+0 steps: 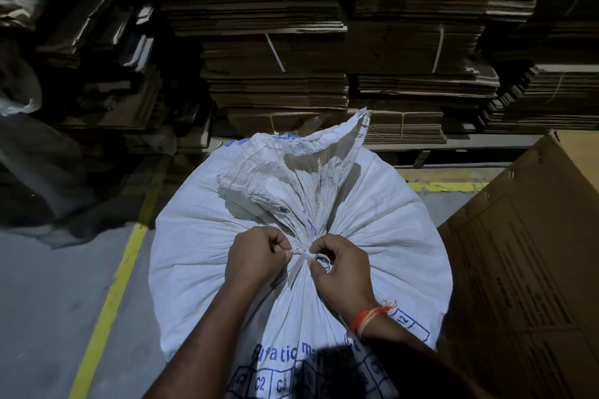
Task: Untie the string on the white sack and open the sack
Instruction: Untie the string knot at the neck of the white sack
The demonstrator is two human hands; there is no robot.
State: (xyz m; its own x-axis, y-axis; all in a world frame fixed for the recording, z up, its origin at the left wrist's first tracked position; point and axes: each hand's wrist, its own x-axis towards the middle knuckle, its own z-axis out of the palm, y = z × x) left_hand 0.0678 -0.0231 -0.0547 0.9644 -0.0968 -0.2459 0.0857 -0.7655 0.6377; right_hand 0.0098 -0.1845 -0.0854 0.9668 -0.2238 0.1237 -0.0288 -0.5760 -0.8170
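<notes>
The left hand (256,253) is curled up tight, and its fingertips pinch the white string (299,261) on the left side of the knot; the right hand (340,269) is curled too, and its thumb and finger pinch the string on the right side; the two hands are close together, with only the knot between them; a strip of the string hangs down from the knot, between the wrists; an orange thread band (369,317) goes round the right wrist.

The string is tied round the neck of the white sack (201,253), and the neck is still bunched shut; folds run out from the knot all round, like rays; above the knot the loose top of the sack stands up, crumpled and pointing away from the person; the sack is big and round and full, and it fills the middle of the view; it has blue letters and little blue boxes printed near the arms.

The sack stands on a grey floor (42,285); a yellow line (113,285) runs along the floor just left of the sack; a big brown cardboard box (531,269) is just beside the sack on the right; behind the sack are tall stacks of flat cardboard (275,52), tied with thin straps; the back is dark.
</notes>
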